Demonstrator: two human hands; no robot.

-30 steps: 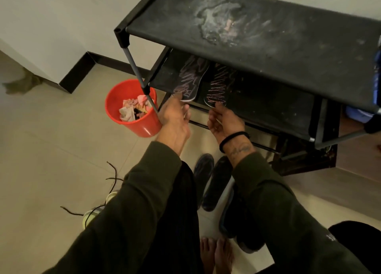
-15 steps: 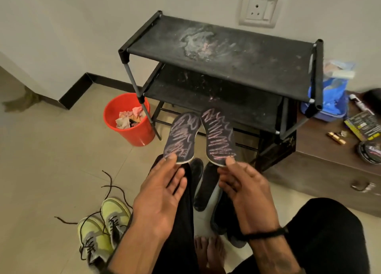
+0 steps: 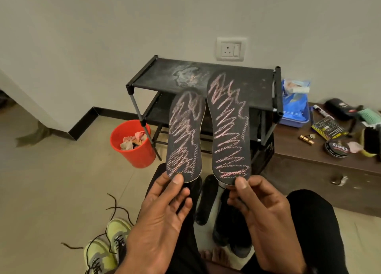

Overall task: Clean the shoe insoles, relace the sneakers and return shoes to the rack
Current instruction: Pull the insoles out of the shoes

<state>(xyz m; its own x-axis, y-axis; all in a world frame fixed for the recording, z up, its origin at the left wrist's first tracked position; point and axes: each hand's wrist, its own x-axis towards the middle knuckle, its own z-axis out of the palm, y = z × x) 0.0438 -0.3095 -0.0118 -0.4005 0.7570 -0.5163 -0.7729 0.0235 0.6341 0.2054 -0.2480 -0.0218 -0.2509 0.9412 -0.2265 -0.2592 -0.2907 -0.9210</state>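
Left hand (image 3: 162, 218): grip clamped on the heel end of the left insole (image 3: 185, 135), thumb on the upper face, fingers behind. Insole held upright, toe end up, black, scribbled over with pink chalk-like marks and cross-hatching.

Right hand (image 3: 266, 214): grip clamped on the heel end of the right insole (image 3: 229, 127), thumb on the marked face, fingers curled behind. Insole upright, toe up, pink zigzag lines along its length. The two insoles stand side by side, just apart, in front of the rack.

Shoe rack (image 3: 257, 80): black, two tiers, against the wall; pale dusty smear on the top shelf.

Yellow-green sneakers (image 3: 107, 247): pair on the floor, lower left, beside loose black laces (image 3: 115, 207).

Dark insoles (image 3: 204, 199): lying on the floor below the held ones, next to black shoes (image 3: 231, 232).

Red bucket (image 3: 134, 148): on the floor left of the rack, holding crumpled cloths.

Low wooden surface (image 3: 321, 170): right of the rack, carrying a blue bag (image 3: 294, 109), a polish tin (image 3: 337, 148), brushes and small items.
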